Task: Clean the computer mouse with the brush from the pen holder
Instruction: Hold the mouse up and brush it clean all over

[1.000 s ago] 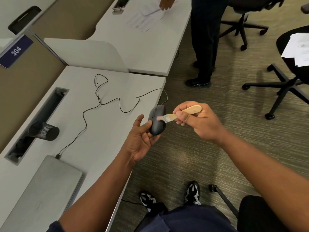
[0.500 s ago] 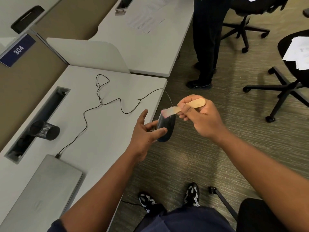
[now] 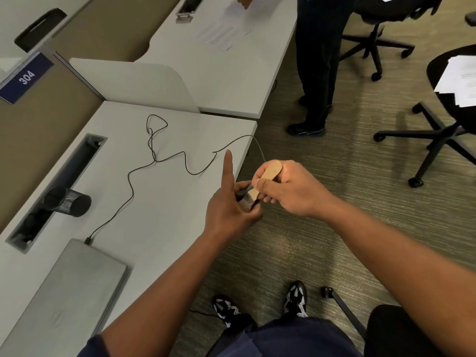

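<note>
Both hands work just past the desk's [image 3: 164, 202] right edge, over carpet [image 3: 322, 240]. Left hand [image 3: 229, 212] is curled around the mouse [image 3: 244, 195] with the index finger pointing straight up; only a dark sliver of the mouse shows between the fingers, so its tilt is unreadable. Right hand [image 3: 288, 189] is pinched on the wooden brush [image 3: 265, 179] handle, with the metal ferrule and bristle end down against the mouse. The mouse cable [image 3: 154, 161] runs from the hands back over the desk edge, loops loosely across the white top and plugs into the closed grey laptop [image 3: 72, 292] at the near-left corner. The mesh pen holder [image 3: 69, 202] sits at the rim of the cable slot [image 3: 64, 176], well left of the hands. The desk middle is bare apart from the cable. A white divider panel [image 3: 134, 83] closes the far side; the next desk beyond carries papers [image 3: 221, 34]. To the right is open carpet — a standing person's legs [image 3: 316, 73] and two office chairs [image 3: 438, 124] sit well away from the hands.
</note>
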A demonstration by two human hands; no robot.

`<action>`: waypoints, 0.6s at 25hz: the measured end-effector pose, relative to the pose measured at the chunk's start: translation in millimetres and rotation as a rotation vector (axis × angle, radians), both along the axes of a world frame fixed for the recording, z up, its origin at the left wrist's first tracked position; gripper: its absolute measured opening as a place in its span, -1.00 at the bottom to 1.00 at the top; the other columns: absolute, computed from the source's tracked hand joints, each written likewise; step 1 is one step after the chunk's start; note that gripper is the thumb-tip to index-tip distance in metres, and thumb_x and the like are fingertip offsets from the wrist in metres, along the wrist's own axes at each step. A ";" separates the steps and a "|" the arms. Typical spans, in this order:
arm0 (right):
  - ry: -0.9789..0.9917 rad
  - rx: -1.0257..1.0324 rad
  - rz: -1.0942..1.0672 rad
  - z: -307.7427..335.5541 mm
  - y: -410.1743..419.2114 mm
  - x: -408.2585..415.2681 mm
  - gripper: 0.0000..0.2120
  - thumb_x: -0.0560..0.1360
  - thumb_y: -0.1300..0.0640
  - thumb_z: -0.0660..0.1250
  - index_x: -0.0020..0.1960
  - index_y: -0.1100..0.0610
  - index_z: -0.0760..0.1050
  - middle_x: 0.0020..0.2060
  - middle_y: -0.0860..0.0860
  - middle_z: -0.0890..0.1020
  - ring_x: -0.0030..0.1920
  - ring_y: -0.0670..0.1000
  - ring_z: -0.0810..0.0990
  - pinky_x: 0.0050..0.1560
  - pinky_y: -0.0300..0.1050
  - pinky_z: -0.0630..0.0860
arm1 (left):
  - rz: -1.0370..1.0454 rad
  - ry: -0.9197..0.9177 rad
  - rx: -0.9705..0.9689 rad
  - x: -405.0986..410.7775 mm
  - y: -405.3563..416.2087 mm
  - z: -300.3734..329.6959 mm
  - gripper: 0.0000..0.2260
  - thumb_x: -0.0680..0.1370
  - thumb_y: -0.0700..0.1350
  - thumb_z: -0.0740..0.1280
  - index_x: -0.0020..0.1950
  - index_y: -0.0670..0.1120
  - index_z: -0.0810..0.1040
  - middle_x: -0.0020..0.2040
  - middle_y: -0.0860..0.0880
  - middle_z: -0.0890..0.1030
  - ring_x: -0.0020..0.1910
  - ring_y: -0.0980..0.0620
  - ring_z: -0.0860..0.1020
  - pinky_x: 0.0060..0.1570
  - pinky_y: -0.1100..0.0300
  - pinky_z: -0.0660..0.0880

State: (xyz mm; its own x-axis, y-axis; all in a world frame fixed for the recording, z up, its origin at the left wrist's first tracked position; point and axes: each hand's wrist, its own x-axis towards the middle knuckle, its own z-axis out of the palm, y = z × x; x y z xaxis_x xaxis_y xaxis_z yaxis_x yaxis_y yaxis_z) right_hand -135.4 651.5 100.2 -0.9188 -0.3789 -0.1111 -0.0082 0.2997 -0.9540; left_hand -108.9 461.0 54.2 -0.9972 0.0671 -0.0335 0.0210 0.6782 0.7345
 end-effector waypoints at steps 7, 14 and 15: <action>0.136 0.147 -0.204 2.1 17.6 -16.3 -0.83 0.67 0.08 0.32 -0.08 -0.07 0.60 -0.28 -0.01 0.70 -0.24 0.06 0.69 -0.21 0.07 0.66 | 0.013 0.012 -0.058 1.1 -8.5 -6.2 0.30 0.34 0.00 0.66 0.64 0.41 -0.33 0.27 0.13 0.71 -0.01 0.14 0.72 0.00 0.16 0.59; 0.180 -0.023 -0.224 -2.3 20.8 -7.7 -0.87 0.65 0.08 0.34 -0.04 0.01 0.64 -0.28 0.06 0.70 -0.26 0.09 0.68 -0.31 -0.05 0.60 | 0.024 -0.026 -0.052 -0.1 -10.8 -9.9 0.35 0.34 -0.03 0.69 0.59 0.45 -0.41 0.23 0.09 0.73 -0.02 0.12 0.73 0.03 0.02 0.70; 0.127 -0.097 -0.143 -1.6 16.9 -4.2 -0.89 0.64 0.09 0.36 -0.02 0.04 0.65 -0.24 0.07 0.71 -0.22 0.09 0.70 -0.28 -0.12 0.63 | 0.026 -0.029 -0.044 0.0 -10.8 -10.0 0.36 0.34 -0.05 0.69 0.59 0.45 -0.41 0.19 0.07 0.74 -0.04 0.12 0.74 0.02 0.02 0.70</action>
